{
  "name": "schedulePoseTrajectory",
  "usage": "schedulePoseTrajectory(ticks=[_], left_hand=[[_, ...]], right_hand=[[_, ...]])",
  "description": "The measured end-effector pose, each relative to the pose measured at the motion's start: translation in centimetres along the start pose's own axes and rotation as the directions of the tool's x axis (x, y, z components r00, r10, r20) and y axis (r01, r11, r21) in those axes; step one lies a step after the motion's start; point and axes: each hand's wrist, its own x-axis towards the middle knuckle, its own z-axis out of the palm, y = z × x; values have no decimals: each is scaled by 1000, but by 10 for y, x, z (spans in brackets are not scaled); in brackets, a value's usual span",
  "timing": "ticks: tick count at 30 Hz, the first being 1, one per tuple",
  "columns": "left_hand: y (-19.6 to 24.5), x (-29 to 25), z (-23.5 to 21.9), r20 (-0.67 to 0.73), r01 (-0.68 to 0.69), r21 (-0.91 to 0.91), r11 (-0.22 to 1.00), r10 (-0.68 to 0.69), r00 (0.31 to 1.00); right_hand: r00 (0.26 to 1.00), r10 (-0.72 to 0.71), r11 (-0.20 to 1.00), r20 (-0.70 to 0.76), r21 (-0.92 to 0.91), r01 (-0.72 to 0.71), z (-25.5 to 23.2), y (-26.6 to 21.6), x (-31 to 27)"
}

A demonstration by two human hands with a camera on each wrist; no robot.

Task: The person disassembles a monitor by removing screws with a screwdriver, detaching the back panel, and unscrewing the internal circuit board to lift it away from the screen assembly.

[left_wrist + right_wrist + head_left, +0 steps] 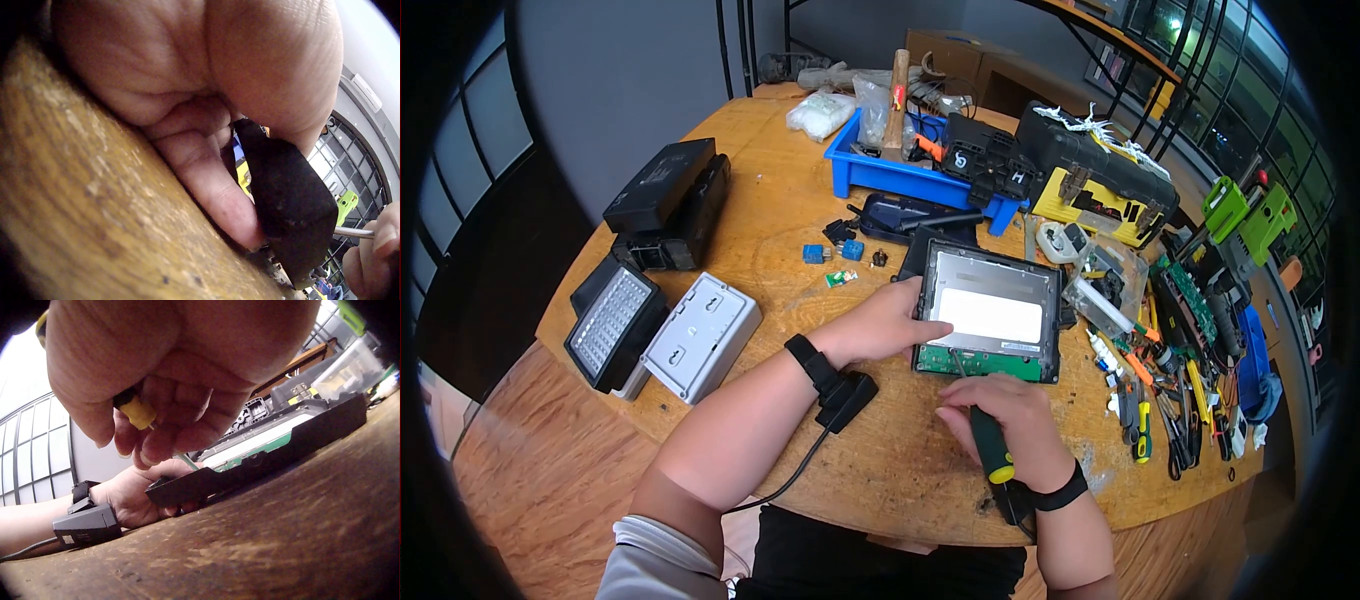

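Observation:
A flat device in a black frame [1052, 325], with a silver panel, a bright white area and a green circuit board [1000, 368] along its near edge, lies on the wooden table. My left hand [882, 322] grips its left side, thumb on top; in the left wrist view the fingers reach along the table beside the black housing [294, 206]. My right hand [1020, 415] holds a screwdriver [988, 445] with a dark green and yellow handle. Its thin shaft slants to the board's left part. In the right wrist view, fingers surround the screwdriver's yellow collar [139, 414].
Behind stand a blue tray [880, 180] with a hammer [897, 100] and a black and yellow toolbox [1100, 180]. Loose hand tools [1190, 410] crowd the right. At left are an LED lamp [615, 325], a white box [700, 335] and black cases [668, 200]. Blue connectors [815, 254] lie nearby.

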Motion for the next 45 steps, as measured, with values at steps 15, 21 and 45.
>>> schedulePoseTrajectory(ticks=[15,21,45], left_hand=[[-4,1,1,2,31,-45,998,-31,1000],[0,-1,2,-1,41,-23,999,-41,999],[2,1,-1,16,41,-6,999,-40,999]], right_hand=[[999,-18,1000,-31,15,18,2,8,-5],[998,-23,999,-55,45,25,2,10,-3],[997,34,998,-66,52,-31,1,8,0]])
